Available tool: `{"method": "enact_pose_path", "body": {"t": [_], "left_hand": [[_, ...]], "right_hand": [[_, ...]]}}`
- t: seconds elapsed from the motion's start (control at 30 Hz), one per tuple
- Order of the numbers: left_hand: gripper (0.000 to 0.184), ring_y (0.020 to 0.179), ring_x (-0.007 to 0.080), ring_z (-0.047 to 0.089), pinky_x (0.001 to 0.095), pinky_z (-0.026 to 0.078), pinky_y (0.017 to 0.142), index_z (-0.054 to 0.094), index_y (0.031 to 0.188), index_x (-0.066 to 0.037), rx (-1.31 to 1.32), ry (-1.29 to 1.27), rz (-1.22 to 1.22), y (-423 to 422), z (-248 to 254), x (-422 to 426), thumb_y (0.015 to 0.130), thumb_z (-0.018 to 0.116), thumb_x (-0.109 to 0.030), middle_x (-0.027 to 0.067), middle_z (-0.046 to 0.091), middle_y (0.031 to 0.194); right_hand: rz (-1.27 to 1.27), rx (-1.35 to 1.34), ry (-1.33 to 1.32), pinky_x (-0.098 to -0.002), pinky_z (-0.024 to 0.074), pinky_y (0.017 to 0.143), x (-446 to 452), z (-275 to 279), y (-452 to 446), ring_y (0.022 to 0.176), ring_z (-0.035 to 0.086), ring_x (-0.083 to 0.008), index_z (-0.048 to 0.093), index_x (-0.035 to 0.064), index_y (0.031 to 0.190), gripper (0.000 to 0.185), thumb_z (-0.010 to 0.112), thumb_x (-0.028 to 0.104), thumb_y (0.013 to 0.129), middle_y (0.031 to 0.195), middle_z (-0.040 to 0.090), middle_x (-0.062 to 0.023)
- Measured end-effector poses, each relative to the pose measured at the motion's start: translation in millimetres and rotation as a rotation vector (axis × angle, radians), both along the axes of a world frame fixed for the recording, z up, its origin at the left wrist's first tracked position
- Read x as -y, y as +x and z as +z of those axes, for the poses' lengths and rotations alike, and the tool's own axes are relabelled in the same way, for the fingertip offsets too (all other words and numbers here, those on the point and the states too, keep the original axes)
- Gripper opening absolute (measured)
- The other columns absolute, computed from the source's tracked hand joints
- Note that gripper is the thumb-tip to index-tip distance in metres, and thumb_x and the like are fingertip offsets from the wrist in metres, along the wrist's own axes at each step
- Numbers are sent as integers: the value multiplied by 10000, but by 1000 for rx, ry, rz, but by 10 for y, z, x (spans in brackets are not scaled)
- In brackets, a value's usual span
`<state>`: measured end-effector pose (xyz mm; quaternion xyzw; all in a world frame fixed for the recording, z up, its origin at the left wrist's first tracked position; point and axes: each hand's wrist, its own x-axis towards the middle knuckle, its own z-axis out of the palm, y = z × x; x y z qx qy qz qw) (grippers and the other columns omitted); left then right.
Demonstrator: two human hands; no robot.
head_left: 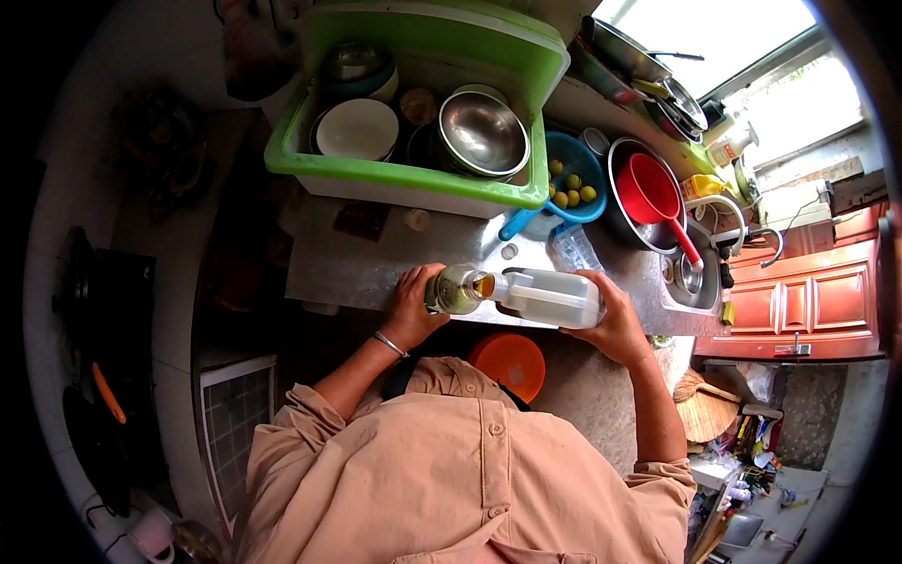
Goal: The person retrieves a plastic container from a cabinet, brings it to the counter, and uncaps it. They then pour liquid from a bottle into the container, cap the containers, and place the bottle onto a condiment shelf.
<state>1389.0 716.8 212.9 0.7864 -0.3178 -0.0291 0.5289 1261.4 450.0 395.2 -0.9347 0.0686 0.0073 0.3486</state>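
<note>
My left hand [410, 305] is wrapped round a glass jar [457, 291], its mouth facing right. My right hand [615, 322] grips a translucent white plastic jug [552, 299] that is tipped on its side towards the jar. The jug's neck and the jar's mouth meet or nearly meet, and something amber shows between them. I cannot tell whether liquid is flowing. Both vessels are over the front edge of the metal counter [319, 263]. Just behind them on the counter lie a small clear round piece [509, 251] and a crumpled clear plastic bag [575, 248].
A green-rimmed bin [404, 179] holds several bowls. Beside it stand a blue strainer [589, 167] with yellow-green fruits [561, 199] and a metal basin holding a red dipper [650, 188]. The sink [703, 291] is right; an orange bucket [508, 365] stands below.
</note>
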Motion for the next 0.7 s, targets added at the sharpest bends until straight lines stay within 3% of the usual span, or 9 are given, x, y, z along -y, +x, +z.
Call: {"method": "enact_pose_path", "body": {"t": [0.23,0.7], "left_hand": [[738,1124,377,548,435,442,992,501,1236,-61,0,11,-29,4,21,-30,564,796,14,158,572,1173],[703,1101,367,551,436,443,966,525,1194,-99,0,-23,7,-19,11,-39,558,803,7,128,590,1150]], "right_hand": [[-10,-5,0,-370,493,958,-36,28,10,1073,640,-267,574,54,1217,695,880,41,593,1133,662,-115],[6,-3,-13,-367,492,966,-66,68,19,1075,634,-263,575,55,1212,694,878,35,587,1142,656,-112]]}}
